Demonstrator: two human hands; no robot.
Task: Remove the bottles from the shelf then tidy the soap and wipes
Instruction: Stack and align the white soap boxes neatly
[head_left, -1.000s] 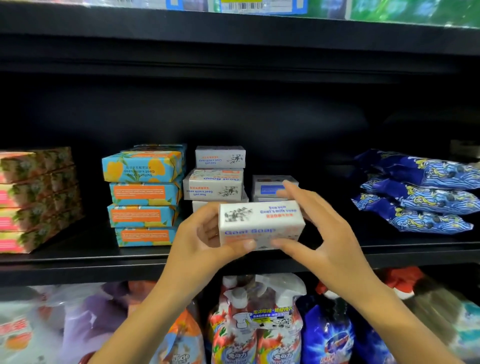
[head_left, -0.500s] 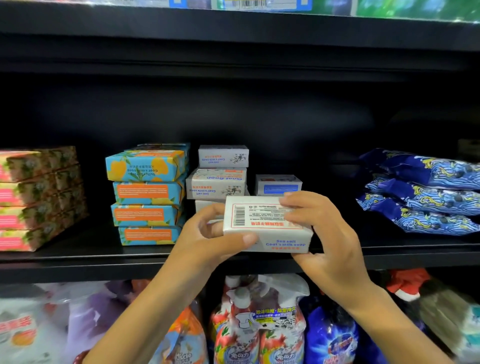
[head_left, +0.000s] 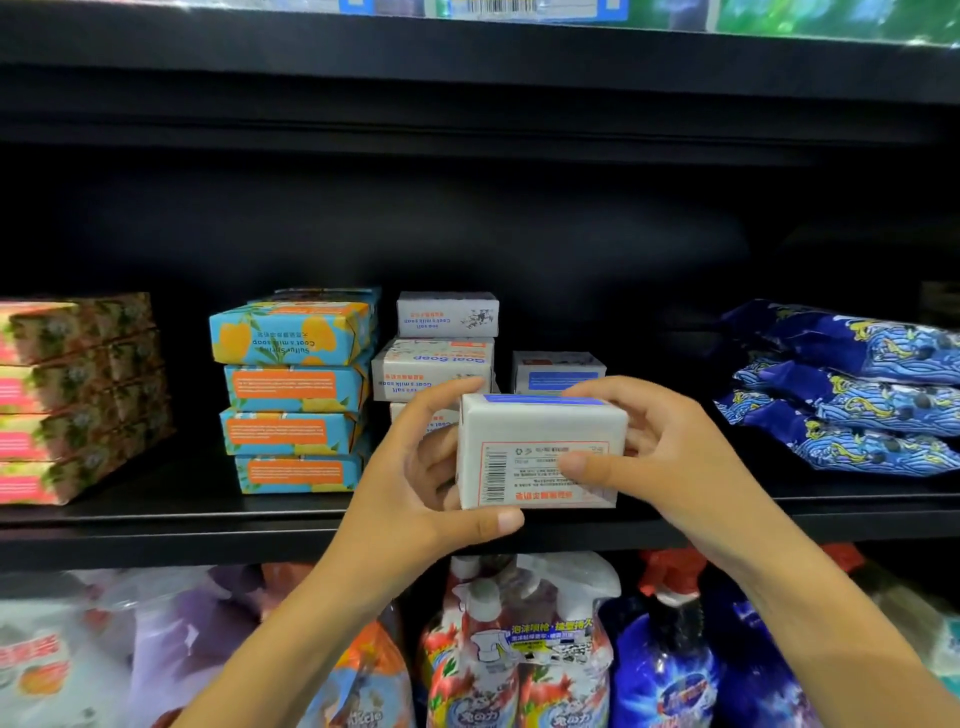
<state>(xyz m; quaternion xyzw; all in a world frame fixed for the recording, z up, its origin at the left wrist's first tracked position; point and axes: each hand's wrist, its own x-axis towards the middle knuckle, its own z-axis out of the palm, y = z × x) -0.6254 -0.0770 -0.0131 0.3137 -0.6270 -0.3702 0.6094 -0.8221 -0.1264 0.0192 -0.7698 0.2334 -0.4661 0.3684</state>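
Both hands hold a white goat soap box (head_left: 524, 441) just in front of the shelf's front edge (head_left: 208, 540), its barcode side facing me. My left hand (head_left: 415, 483) grips its left end, thumb underneath. My right hand (head_left: 654, 447) grips the right end, thumb pressed on the front face. Behind it stand a stack of white goat soap boxes (head_left: 436, 358) and a single one (head_left: 558, 371). Blue wipes packs (head_left: 852, 395) lie piled at the right.
A stack of blue-and-orange soap boxes (head_left: 293, 389) stands left of the white ones, and pink-and-green boxes (head_left: 72, 395) fill the far left. Spray bottles and refill pouches (head_left: 519, 649) crowd the shelf below. Another shelf board (head_left: 467, 57) runs overhead.
The soap box has been turned in my hands: first its Goat Soap face showed, now its barcode side faces me. Both hands kept hold and shifted slightly right.
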